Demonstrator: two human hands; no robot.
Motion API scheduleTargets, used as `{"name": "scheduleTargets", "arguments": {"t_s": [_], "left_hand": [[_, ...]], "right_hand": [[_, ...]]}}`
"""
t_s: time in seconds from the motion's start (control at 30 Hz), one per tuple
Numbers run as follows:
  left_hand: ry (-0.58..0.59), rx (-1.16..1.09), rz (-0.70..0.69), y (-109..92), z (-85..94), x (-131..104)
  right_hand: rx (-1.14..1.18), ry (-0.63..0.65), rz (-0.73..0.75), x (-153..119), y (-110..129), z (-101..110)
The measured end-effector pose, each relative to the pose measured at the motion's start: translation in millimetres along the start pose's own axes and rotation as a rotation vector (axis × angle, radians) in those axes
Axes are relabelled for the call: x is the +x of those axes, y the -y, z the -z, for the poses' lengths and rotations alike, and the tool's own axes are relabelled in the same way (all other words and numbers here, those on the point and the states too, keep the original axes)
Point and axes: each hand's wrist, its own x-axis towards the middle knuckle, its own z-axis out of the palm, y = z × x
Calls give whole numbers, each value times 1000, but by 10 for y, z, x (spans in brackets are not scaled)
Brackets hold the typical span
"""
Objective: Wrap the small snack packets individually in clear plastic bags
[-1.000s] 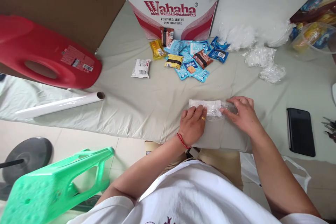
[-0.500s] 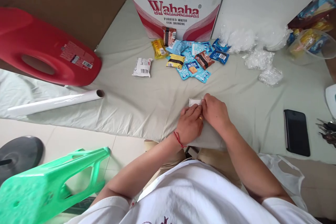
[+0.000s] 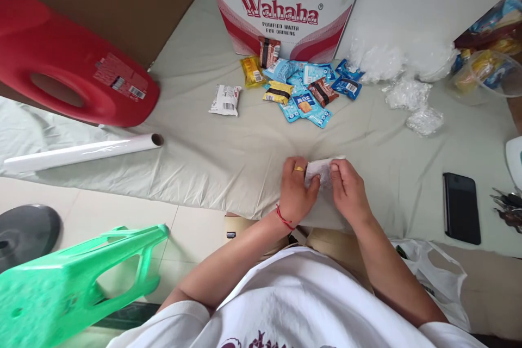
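Between my two hands is a small white flat packet (image 3: 321, 168), its top edge tilted up and its surface shiny, like clear film; its exact kind is unclear. My left hand (image 3: 296, 189), with a gold ring and a red string bracelet, grips the packet's left side, thumb across its face. Pinched at the upper right corner are the thumb and fingers of my right hand (image 3: 350, 191). Farther back on the cloth-covered table (image 3: 196, 168) lie a white snack packet (image 3: 225, 100) and a pile of blue packets (image 3: 304, 103) mixed with brown and yellow ones.
Behind the pile stands a Wahaha water carton (image 3: 285, 16). Crumpled clear plastic (image 3: 408, 89) lies at the back right, a black phone (image 3: 462, 207) and keys (image 3: 509, 206) to the right. Leftward are a red jug (image 3: 73, 65), a white roll (image 3: 81, 152) and a green stool (image 3: 81, 277).
The packet has been raised and tilted off the table, slightly rightward. My hands have moved apart, from lying close together over it to holding its two sides. The view has shifted slightly.
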Motion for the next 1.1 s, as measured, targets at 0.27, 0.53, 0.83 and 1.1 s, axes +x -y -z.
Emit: {"name": "scheduleTargets", "arguments": {"t_s": [0.27, 0.53, 0.83, 1.1], "left_hand": [[224, 60, -670, -241, -138, -333], [522, 2, -986, -333, -366, -206], [651, -675, -384, -373, -396, 832], [540, -489, -249, -18, -737, 1162]], "right_hand": [[705, 60, -399, -499, 14, 243], [862, -1, -680, -580, -223, 433], [580, -435, -533, -186, -759, 1273], [103, -733, -801, 1102, -1893, 2562]]}}
